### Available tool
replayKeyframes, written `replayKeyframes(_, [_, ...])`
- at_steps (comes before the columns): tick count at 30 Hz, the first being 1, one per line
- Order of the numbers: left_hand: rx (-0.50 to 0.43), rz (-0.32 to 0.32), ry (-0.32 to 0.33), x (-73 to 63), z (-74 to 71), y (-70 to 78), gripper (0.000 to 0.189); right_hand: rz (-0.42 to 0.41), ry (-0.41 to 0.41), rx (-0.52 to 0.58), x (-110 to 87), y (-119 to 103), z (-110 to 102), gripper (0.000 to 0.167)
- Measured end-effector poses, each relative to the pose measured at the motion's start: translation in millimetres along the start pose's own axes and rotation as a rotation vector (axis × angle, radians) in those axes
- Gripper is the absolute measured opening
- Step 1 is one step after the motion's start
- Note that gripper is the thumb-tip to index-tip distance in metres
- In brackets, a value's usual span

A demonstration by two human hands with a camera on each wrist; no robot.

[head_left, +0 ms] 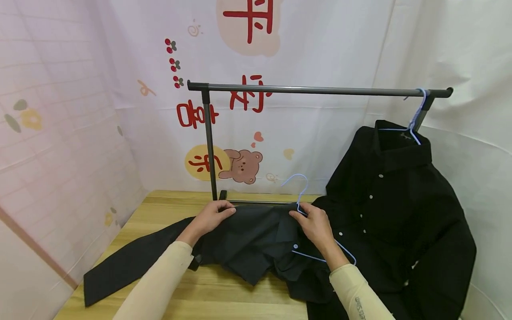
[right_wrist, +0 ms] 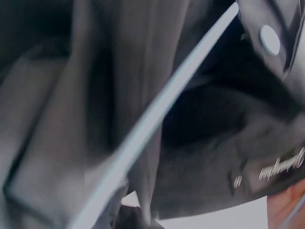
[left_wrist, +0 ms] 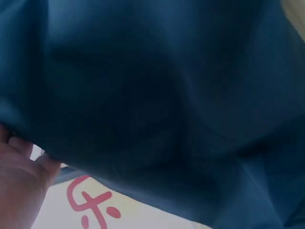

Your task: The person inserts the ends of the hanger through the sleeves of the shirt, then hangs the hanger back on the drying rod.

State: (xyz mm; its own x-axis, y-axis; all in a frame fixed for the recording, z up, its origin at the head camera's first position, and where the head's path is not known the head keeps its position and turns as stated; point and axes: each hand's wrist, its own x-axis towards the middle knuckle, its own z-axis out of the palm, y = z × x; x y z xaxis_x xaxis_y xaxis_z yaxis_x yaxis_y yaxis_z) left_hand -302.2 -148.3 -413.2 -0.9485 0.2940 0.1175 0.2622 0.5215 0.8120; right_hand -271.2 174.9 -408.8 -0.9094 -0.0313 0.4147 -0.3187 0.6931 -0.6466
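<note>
A dark button-up shirt (head_left: 256, 235) lies spread across the table, one sleeve stretched to the left. My left hand (head_left: 209, 218) pinches the shirt's upper edge; the left wrist view shows the fingers (left_wrist: 21, 176) at the cloth's rim. At the collar, my right hand (head_left: 318, 226) holds a light-blue hanger (head_left: 300, 195) near the base of its hook, together with the cloth there. Part of the hanger lies inside the shirt, and its lower bar (right_wrist: 152, 117) crosses the opening in the right wrist view. A collar label (right_wrist: 281, 167) and a white button (right_wrist: 270, 40) show there too.
A dark metal rack (head_left: 320, 90) stands behind the shirt on the wooden table (head_left: 240, 302). From its right end hangs another black shirt (head_left: 384, 218) on a light-blue hanger (head_left: 420, 106), next to the right forearm. A printed white curtain (head_left: 340, 44) covers the back.
</note>
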Motion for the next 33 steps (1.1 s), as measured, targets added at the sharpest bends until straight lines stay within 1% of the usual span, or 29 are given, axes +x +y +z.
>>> replayKeyframes(4, [-0.002, -0.043, 0.024, -6.6, -6.0, -7.6, 0.015, 0.077, 0.011, 0.036, 2.9, -1, 3, 0.015])
replayKeyframes(7, [0.017, -0.070, 0.040, -10.4, -10.1, -15.1, 0.016, 0.109, 0.007, 0.076, 4.6, -3, 4, 0.017])
replayKeyframes(10, [0.065, -0.069, 0.050, -13.8, -13.6, -20.6, 0.015, 0.111, 0.012, 0.087, 5.9, -6, 6, 0.017])
replayKeyframes(12, [0.114, -0.048, 0.052, -15.3, -14.6, -21.5, 0.013, 0.098, 0.008, 0.070, 6.1, -8, 8, 0.018])
replayKeyframes(13, [0.133, -0.035, 0.048, -16.0, -14.8, -20.4, 0.015, 0.089, 0.005, 0.066, 6.0, -10, 9, 0.018])
replayKeyframes(15, [0.170, -0.012, 0.041, -15.8, -13.9, -17.0, 0.032, 0.067, 0.004, 0.040, 5.7, -13, 10, 0.018])
replayKeyframes(18, [0.210, 0.042, 0.045, -11.9, -10.2, -2.5, 0.059, 0.033, -0.009, 0.017, 6.0, -18, 14, 0.017])
replayKeyframes(19, [0.220, 0.065, 0.045, -9.6, -7.2, 3.9, 0.065, 0.022, -0.014, 0.011, 6.1, -19, 15, 0.017])
replayKeyframes(20, [0.232, 0.087, 0.049, -6.9, -3.5, 10.3, 0.067, 0.010, -0.018, 0.000, 6.2, -20, 17, 0.016])
replayKeyframes(23, [0.258, 0.168, 0.054, -0.1, 11.6, 31.8, 0.059, -0.024, -0.033, -0.013, 6.3, -24, 23, 0.015])
replayKeyframes(26, [0.278, 0.236, 0.034, 5.5, 31.3, 46.6, 0.052, -0.062, -0.042, -0.027, 6.6, -28, 29, 0.015])
replayKeyframes(28, [0.302, 0.290, 0.014, 8.8, 43.9, 53.0, 0.047, -0.095, -0.044, -0.043, 6.9, -31, 33, 0.017])
replayKeyframes(30, [0.324, 0.333, 0.007, 11.5, 54.5, 55.4, 0.041, -0.126, -0.043, -0.066, 7.0, -33, 37, 0.020])
replayKeyframes(31, [0.325, 0.348, 0.010, 12.0, 58.2, 55.8, 0.037, -0.136, -0.045, -0.077, 7.0, -33, 38, 0.021])
replayKeyframes(33, [0.332, 0.359, 0.029, 12.6, 62.7, 54.2, 0.029, -0.132, -0.060, -0.089, 6.5, -34, 39, 0.021])
